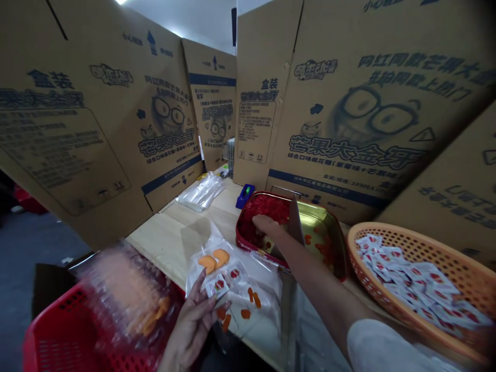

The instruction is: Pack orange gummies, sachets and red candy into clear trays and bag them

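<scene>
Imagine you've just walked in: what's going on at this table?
The left hand touches a small printed packet beside orange pieces on clear plastic. The right hand reaches into a divided tin, on the side with red pieces; whatever it might grip is hidden. More packets lie in an orange basket.

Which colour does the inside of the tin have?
The tin's inside is shiny gold, shown best in the head view.

Left of the red rectangular metal tin with red pieces, one clear plastic bag shows rounded orange pieces and white sachets.
</scene>
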Available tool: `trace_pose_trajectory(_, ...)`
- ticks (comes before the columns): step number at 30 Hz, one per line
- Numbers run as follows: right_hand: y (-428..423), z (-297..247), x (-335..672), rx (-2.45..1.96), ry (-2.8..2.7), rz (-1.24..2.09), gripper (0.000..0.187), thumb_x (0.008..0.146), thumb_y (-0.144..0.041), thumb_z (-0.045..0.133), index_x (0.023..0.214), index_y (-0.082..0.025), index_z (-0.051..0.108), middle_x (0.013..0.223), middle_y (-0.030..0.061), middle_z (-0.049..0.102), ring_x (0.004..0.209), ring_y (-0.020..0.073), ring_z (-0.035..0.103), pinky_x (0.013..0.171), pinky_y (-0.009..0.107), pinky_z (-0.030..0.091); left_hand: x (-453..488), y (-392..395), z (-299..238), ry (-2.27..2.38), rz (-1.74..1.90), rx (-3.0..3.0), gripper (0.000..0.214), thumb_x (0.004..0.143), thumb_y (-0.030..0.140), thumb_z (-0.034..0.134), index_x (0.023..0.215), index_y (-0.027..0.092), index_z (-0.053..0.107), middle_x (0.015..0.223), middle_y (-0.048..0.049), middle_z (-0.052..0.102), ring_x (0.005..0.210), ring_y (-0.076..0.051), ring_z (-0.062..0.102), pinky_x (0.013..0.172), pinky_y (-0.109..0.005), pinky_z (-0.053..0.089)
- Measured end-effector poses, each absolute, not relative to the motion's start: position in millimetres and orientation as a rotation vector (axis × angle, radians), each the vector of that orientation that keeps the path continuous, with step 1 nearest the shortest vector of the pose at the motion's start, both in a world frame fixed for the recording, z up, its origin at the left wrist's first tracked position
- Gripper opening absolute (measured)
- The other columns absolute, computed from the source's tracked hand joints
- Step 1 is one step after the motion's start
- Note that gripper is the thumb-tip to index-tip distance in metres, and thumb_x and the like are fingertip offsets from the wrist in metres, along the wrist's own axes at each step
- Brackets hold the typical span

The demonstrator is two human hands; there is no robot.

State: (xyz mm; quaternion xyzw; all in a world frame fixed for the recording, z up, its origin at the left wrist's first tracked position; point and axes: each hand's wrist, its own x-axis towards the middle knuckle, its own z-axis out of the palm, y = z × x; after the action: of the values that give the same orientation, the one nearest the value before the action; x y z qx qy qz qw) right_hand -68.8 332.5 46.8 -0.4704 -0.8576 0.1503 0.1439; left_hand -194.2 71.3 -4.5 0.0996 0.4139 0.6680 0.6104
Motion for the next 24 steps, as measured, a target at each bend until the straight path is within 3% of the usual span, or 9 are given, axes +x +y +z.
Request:
trace_pose_trajectory(7, 332, 65, -62, -1.682, -2.682, 0.392, 0.022, 0.088, -0.026, 0.050, 0.102, -0.011, 0.058, 0.102, 0.0095, 0.061, 0.091, 0.0179, 0.059, 0.077, 0.035, 0.048, -191, 76, -1, 0.905, 1.529, 0.248, 0.085, 0.068, 0.003, 0.066, 0.138, 0.030, 0.025, 0.113, -0.0077, 0.062, 0.097, -0.024, 0.063, 0.086, -0.041, 0.050)
trace_pose_trajectory(10, 306, 81, -55, -1.603, -2.666, 0.301, 0.022, 0.087, -0.013, 0.042, 0.101, -0.013, 0.060, 0.104, 0.0136, 0.062, 0.097, 0.0204, 0.058, 0.077, 0.029, 0.043, -192, 78, 0, 0.863, 1.539, 0.260, 0.079, 0.067, 0.004, 0.066, 0.135, 0.027, 0.032, 0.112, -0.0076, 0.062, 0.098, -0.024, 0.062, 0.088, -0.042, 0.049)
trace_pose_trajectory(15, 222, 90, -34, -1.111, -2.677, 0.537, 0.017, 0.080, -0.015, 0.051, 0.092, -0.021, 0.062, 0.089, 0.0012, 0.067, 0.080, 0.0135, 0.060, 0.063, 0.021, 0.039, -195, 77, 5, 0.838, 1.529, 0.302, 0.078, 0.068, 0.003, 0.065, 0.134, 0.026, 0.031, 0.115, -0.0091, 0.061, 0.099, -0.024, 0.062, 0.090, -0.044, 0.047)
trace_pose_trajectory(19, 161, 76, -21, -0.816, -2.647, 0.704, 0.014, 0.080, -0.018, 0.055, 0.087, -0.022, 0.066, 0.086, 0.0006, 0.068, 0.080, 0.0145, 0.060, 0.067, 0.023, 0.040, -189, 73, 10, 0.822, 1.507, 0.345, 0.079, 0.069, 0.002, 0.064, 0.135, 0.026, 0.030, 0.117, -0.0086, 0.060, 0.101, -0.024, 0.061, 0.090, -0.043, 0.047)
trace_pose_trajectory(24, 137, 60, 2, -0.988, -2.276, 0.593, 0.021, 0.087, -0.025, 0.047, 0.096, -0.022, 0.065, 0.090, 0.0045, 0.065, 0.084, 0.0165, 0.059, 0.073, 0.027, 0.042, -180, 66, 11, 0.792, 1.461, 0.362, 0.077, 0.070, 0.006, 0.064, 0.135, 0.029, 0.030, 0.120, -0.0077, 0.058, 0.101, -0.025, 0.061, 0.091, -0.042, 0.047)
